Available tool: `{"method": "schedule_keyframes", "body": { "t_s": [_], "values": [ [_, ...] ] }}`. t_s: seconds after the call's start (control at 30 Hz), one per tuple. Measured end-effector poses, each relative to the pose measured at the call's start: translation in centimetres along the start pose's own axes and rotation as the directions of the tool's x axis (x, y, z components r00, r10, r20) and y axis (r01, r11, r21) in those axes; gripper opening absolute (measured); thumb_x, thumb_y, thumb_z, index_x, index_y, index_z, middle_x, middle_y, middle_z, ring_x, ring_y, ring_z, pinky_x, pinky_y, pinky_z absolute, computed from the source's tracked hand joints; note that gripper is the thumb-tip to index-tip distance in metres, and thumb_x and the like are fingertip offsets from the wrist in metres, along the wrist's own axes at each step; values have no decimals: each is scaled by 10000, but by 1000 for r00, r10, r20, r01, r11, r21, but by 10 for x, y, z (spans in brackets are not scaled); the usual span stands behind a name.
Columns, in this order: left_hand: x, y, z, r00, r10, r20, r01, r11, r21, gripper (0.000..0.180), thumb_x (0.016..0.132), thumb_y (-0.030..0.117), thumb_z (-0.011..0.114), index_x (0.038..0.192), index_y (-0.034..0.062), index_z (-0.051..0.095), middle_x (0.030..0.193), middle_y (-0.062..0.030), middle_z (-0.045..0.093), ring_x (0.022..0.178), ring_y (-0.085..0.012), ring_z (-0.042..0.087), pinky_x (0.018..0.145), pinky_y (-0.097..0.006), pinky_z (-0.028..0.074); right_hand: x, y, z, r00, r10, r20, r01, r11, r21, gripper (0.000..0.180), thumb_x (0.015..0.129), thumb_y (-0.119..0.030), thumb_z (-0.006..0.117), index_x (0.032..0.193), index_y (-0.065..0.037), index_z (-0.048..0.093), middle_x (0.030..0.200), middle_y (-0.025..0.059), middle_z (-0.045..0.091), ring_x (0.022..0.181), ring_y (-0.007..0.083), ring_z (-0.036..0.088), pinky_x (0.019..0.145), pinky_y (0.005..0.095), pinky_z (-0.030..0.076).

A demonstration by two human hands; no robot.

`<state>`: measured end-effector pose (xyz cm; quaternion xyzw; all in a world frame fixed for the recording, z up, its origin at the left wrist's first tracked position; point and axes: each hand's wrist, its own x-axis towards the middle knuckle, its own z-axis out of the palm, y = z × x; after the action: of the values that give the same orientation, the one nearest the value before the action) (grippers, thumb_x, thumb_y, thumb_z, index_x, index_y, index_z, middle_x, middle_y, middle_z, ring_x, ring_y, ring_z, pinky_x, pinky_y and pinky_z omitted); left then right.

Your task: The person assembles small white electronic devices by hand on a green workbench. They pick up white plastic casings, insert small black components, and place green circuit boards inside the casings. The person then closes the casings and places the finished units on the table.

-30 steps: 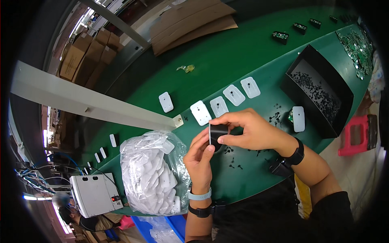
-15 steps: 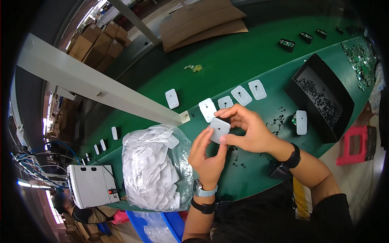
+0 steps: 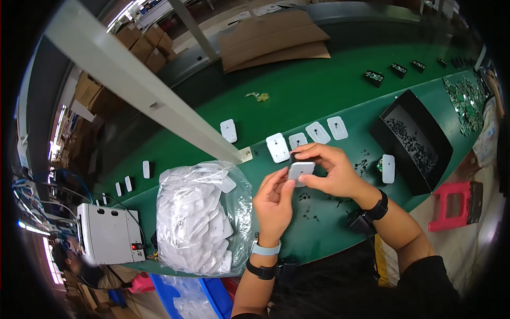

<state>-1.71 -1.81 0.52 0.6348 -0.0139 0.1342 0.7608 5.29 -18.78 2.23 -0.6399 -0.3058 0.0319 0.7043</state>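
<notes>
Both hands meet over the middle of the green worktop [image 3: 297, 101], working on one small white plastic cover [image 3: 301, 171]. The right hand [image 3: 332, 173] is clamped on it, fingers over its top edge and thumb beneath, with a dark part just showing behind the cover's upper left corner. The left hand [image 3: 273, 199] comes up from below, its fingers loosely curled and their tips touching the cover's left edge (more steadying than gripping, as far as I can tell). The step in hand looks like fitting or checking this one piece; the next move likely calls for a firm pinch and squaring the cover to the part behind it.

Just beyond the hands, a row of white covers [image 3: 308, 139] lies flat on the worktop, each a rounded rectangle with a small dark mark in the middle. One more white piece [image 3: 388, 168] lies to the right, beside a black open tray [image 3: 425, 159] holding small dark bits. Loose small dark parts [image 3: 311, 204] are scattered near the hands. To the left sits a clear plastic bag [image 3: 199, 218] full of white covers, and beyond it a grey box-shaped device [image 3: 109, 234] with a red light. Flattened brown cardboard [image 3: 271, 40] lies at the far edge.
</notes>
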Motion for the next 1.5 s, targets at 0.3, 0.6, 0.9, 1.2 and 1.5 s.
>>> {"method": "schedule_keyframes", "body": {
  "t_s": [0.3, 0.6, 0.9, 1.2, 1.5],
  "values": [
    [0, 10, 5, 967, 255, 23, -252, 933, 258, 270, 943, 4, 662, 1211, -26, 671, 1101, -100, 653, 945, -170, 652, 846, -292, 541, 113, 8, -57, 956, 292, -2, -286, 935, -211, 395, 819, 58, 720, 1200, 3, 633, 1114, 100, 678, 1005, 162, 660, 887, 318, 550],
    [-3, 12, 4, 975, 208, -79, -183, 952, 245, 110, 872, -8, 669, 979, 5, 696, 860, -90, 663, 775, -202, 638, 735, -314, 503, 167, 72, -74, 883, 468, -25, -307, 537, -786, 452, 761, -44, 795, 1205, -55, 714, 1120, 124, 713, 1036, 276, 685, 920, 389, 534],
    [8, 3, -24, 868, 388, -309, 90, 489, 867, 365, 795, 185, 718, 1127, 70, 619, 1048, -84, 638, 1066, -291, 572, 996, -456, 349, 110, -17, -16, 991, -4, -136, -68, 852, -520, 227, 851, -86, 736, 1064, -23, 690, 952, 57, 706, 834, 144, 656, 696, 283, 507],
    [19, -18, -42, 889, 337, -311, 41, 617, 786, 357, 815, 126, 706, 1133, 13, 588, 1103, -178, 632, 1092, -382, 569, 1023, -495, 362, 22, -18, -18, 887, 283, 366, -73, 867, -493, 55, 787, -55, 705, 826, -18, 697, 751, 41, 654, 639, 141, 594, 619, 299, 480],
    [17, -4, -39, 805, 466, -367, 34, 581, 813, 217, 821, 54, 690, 1022, -2, 631, 926, -140, 637, 873, -305, 605, 803, -421, 465, 4, -5, -14, 811, 222, 541, 197, 767, -610, 67, 739, -104, 678, 748, -38, 680, 747, 80, 648, 782, 279, 637, 677, 396, 524]
  ]
}}
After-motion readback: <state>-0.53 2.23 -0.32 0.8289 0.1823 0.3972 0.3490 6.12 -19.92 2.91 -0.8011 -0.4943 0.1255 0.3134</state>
